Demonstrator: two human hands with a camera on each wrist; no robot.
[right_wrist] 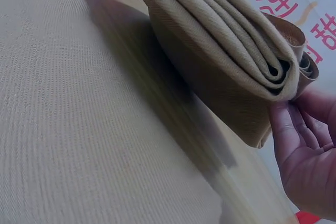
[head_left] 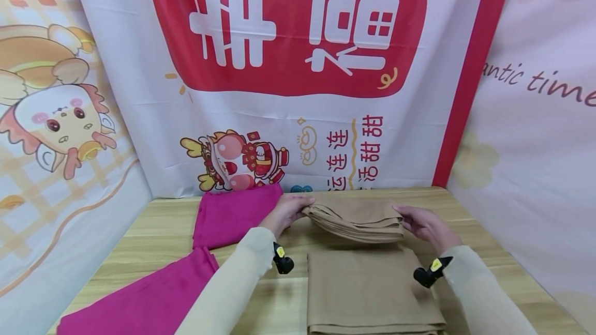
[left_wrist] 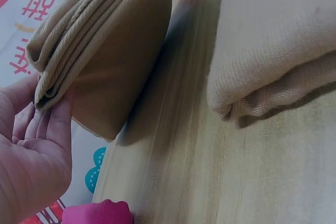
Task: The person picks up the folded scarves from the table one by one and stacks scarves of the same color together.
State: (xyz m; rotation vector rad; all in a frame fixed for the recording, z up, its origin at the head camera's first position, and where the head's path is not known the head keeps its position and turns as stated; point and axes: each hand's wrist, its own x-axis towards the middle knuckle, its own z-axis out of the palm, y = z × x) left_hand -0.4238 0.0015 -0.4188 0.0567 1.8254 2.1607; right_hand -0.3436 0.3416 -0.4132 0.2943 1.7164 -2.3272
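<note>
A folded tan cloth (head_left: 356,218) is held above the wooden table toward its back edge, sagging slightly in the middle. My left hand (head_left: 287,211) grips its left end, thumb above and fingers beneath, as the left wrist view shows. At the other end my right hand (head_left: 426,225) pinches the layers in the same way; in the right wrist view its thumb and fingers (right_wrist: 286,129) press on the folded edge. Nearer to me a second folded tan cloth (head_left: 372,288) lies flat on the table, between my forearms.
Two folded magenta cloths lie on the left: one magenta cloth (head_left: 233,213) at the back and another magenta cloth (head_left: 144,299) in front, partly behind my left sleeve. Printed fabric hangs behind the wooden table (head_left: 274,293) and along both sides.
</note>
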